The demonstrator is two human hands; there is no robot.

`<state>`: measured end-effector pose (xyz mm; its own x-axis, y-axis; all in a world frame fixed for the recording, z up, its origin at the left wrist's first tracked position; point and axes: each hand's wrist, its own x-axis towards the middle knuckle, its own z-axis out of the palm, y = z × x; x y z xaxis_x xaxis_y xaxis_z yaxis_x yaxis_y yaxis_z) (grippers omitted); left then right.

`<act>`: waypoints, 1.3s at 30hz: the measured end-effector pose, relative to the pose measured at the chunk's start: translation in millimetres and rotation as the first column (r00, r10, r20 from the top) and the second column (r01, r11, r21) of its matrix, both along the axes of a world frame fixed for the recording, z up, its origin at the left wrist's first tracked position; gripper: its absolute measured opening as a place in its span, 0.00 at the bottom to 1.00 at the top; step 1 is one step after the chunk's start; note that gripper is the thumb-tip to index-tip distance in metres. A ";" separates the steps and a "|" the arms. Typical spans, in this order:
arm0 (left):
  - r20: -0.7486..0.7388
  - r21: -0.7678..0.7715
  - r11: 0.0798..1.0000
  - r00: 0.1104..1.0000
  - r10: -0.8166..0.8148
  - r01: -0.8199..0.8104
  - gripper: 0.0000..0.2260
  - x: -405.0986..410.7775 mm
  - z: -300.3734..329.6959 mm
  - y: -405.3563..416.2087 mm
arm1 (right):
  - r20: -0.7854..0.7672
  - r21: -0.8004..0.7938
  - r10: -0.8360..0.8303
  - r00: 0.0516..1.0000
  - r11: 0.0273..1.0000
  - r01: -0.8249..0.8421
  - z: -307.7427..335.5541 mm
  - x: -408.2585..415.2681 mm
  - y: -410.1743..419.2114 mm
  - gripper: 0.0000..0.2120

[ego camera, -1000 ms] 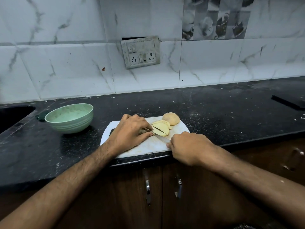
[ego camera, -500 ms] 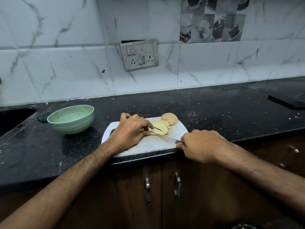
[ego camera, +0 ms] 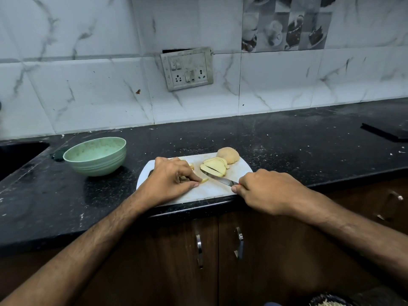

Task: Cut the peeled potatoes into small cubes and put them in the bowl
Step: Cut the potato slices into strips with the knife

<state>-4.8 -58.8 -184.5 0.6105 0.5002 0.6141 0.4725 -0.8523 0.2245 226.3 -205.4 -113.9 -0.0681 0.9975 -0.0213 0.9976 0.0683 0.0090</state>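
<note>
A white cutting board (ego camera: pixel 212 188) lies at the counter's front edge. On it sits a sliced potato half (ego camera: pixel 213 166) with a whole peeled potato (ego camera: pixel 228 155) behind it. My left hand (ego camera: pixel 172 182) pinches a thin potato strip (ego camera: pixel 204 180) on the board's near left part. My right hand (ego camera: pixel 267 191) grips the handle of a knife (ego camera: pixel 217 178), whose blade lies low across the board with its tip at the slices. A pale green bowl (ego camera: pixel 95 156) stands on the counter left of the board.
The black counter (ego camera: pixel 287 142) is speckled with crumbs. A dark sink (ego camera: pixel 19 153) opens at the far left. A black flat object (ego camera: pixel 384 133) lies at the far right. Cabinet doors with metal handles (ego camera: pixel 199 250) are below the edge.
My left hand has pulled a strip away from the slices toward the near left. My right hand has drawn the knife back to the right, baring more of the blade.
</note>
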 end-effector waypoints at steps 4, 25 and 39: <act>0.014 0.013 0.999 0.999 0.035 -0.035 0.05 1.7 -1.8 -4.0 | 0.010 -0.069 -0.002 1.000 0.998 0.003 -1.3 -5.5 0.1 0.15; -0.029 0.022 0.998 0.998 0.058 -0.058 0.05 -2.7 1.7 -14.1 | 0.032 0.021 0.033 0.999 0.999 -0.034 -10.8 -22.9 -4.9 0.18; 0.008 0.005 1.000 1.000 -0.003 0.003 0.03 -6.7 1.0 -9.9 | 0.054 0.074 0.040 0.998 0.996 -0.044 -4.2 -24.0 -13.6 0.14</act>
